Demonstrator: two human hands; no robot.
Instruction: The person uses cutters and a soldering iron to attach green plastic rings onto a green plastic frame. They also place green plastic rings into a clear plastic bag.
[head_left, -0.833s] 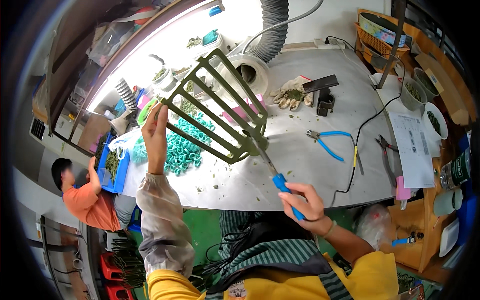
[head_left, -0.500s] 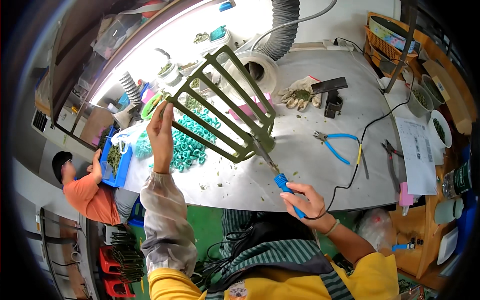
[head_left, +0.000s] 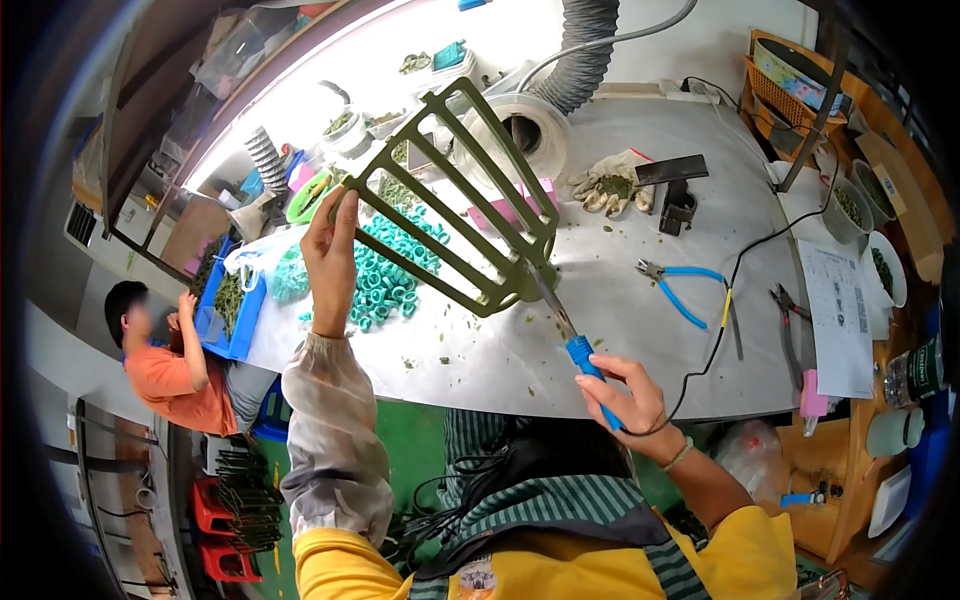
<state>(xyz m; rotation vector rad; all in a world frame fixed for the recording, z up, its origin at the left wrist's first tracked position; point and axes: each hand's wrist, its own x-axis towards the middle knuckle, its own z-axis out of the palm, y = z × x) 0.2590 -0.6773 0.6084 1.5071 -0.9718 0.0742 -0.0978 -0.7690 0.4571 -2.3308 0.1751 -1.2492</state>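
My left hand [head_left: 331,255] holds up an olive-green plastic frame [head_left: 455,195] with several long parallel bars, gripping its left corner. My right hand [head_left: 622,395] is shut on a blue-handled tool [head_left: 590,375], a cord trailing from it. The tool's metal tip [head_left: 545,295] touches the frame's lower right corner. Both are raised above the grey worktable [head_left: 600,330]. Under the frame lies a pile of teal plastic rings [head_left: 390,275].
Blue-handled pliers [head_left: 685,290], a second pair of pliers [head_left: 785,320], a dirty work glove [head_left: 605,185], a black clamp [head_left: 675,195], a tape roll [head_left: 525,125] and a ribbed hose [head_left: 580,45] sit on the table. Another person in orange [head_left: 175,370] sits at left by a blue bin [head_left: 225,310].
The frame and both hands have stayed in nearly the same pose; the view has shifted slightly, and the tool tip remains at the frame's lower corner.
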